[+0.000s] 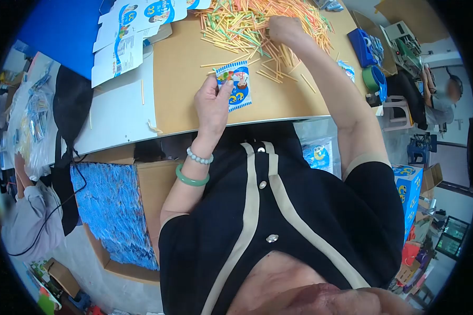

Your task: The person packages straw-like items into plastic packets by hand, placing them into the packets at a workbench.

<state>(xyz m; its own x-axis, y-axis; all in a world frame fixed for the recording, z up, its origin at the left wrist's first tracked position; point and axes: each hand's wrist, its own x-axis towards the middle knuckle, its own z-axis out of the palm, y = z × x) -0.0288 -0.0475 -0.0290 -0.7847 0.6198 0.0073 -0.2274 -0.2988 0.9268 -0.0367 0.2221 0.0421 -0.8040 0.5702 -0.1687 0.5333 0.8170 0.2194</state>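
Between the thumb and fingers of my left hand [214,100] is a small blue-and-white printed packet [240,86], held just above the table's near part. My right hand [286,30] reaches to the far side, into a heap of thin coloured sticks [231,26] in yellow, orange, pink and green. Its fingers are curled down against the heap, and what they grip is hidden. Several loose sticks [270,73] lie between the heap and the packet.
Flattened printed cartons [123,44] lie at the table's left. A blue tape dispenser [374,81] and blue bin [363,47] stand at right. Below the left edge, a cardboard box [126,270] holds many blue packets. Another person [34,215] works at far left; one more sits at right.
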